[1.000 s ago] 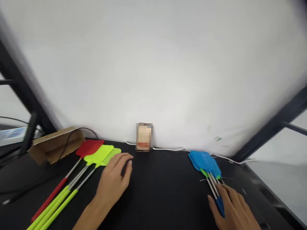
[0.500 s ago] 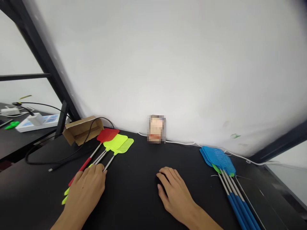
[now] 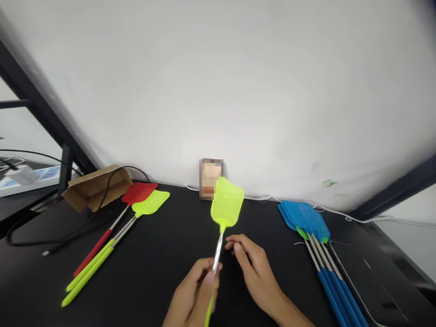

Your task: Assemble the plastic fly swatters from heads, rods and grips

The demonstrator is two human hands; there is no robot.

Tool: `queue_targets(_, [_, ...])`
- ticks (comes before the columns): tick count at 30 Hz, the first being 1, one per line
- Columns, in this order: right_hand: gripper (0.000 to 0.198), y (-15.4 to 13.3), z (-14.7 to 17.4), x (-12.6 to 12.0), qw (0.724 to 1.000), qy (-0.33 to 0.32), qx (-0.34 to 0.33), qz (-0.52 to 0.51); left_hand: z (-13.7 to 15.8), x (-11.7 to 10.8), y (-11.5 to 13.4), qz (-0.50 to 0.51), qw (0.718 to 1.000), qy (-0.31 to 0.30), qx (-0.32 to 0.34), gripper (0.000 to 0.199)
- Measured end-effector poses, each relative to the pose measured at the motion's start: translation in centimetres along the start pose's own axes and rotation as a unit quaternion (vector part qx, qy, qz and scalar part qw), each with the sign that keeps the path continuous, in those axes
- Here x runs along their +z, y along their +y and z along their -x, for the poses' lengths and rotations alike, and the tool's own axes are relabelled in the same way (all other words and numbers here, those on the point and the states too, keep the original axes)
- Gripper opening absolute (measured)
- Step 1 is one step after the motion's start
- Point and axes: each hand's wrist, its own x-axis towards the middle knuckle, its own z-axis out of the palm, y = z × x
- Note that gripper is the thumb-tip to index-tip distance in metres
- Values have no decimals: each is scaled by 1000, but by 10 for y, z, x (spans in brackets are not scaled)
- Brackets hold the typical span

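Note:
A yellow-green fly swatter (image 3: 227, 204) with a silver shaft is held tilted up over the middle of the black table. My left hand (image 3: 195, 290) is closed round it where shaft meets handle. Just right of the shaft, my right hand (image 3: 257, 272) holds nothing; its fingers are loosely bent with the thumb apart. To the left lie a red fly swatter (image 3: 91, 252) and yellow-green fly swatters (image 3: 151, 203) with overlapping heads. A bunch of blue fly swatters (image 3: 308, 218) lies at the right, with bits of green showing beneath their heads.
An open cardboard box (image 3: 98, 186) stands at the back left, with a black cable (image 3: 105, 195) looping past it. A blurred-out small item (image 3: 208, 179) leans on the white wall. Beside the blue swatters lies a dark flat panel (image 3: 368, 277). A power strip (image 3: 44, 177) sits far left.
My left hand has lifted a yellow-green fly swatter from the left group and brought it to the middle. My right hand stays near the middle, now turned more sideways. The view has shifted slightly right.

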Motion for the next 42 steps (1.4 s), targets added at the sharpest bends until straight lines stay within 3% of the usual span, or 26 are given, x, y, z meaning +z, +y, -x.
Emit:
queue_targets(2, [40, -1, 0, -6, 994, -12, 47, -96, -24, 32, 11, 70, 995, -46, 47, 40])
queue_targets(4, [43, -1, 0, -12, 987, -30, 72, -137, -46, 53, 17, 128, 988, -37, 82, 34])
queue_targets(8, [44, 2, 0, -23, 993, -35, 85, -78, -69, 66, 16, 157, 982, -18, 102, 29])
queue_targets(14, [36, 2, 6, -17, 993, -94, -3, 65, -59, 52, -5, 194, 978, -20, 74, 29])
queue_targets(19, [30, 1, 10, -15, 987, -70, -44, 140, -63, 26, -19, 222, 964, -130, 69, 31])
queue_targets(26, [45, -8, 12, -15, 987, -84, 83, 110, -83, -2, 4, 166, 950, -236, 122, 22])
queue_targets(30, [46, -15, 7, -21, 979, -128, 106, 118, -84, 0, 0, 170, 956, -211, 113, 25])
queue_targets(42, [36, -19, 3, -26, 975, -126, 15, 183, -81, 0, -10, 180, 970, -140, 83, 27])
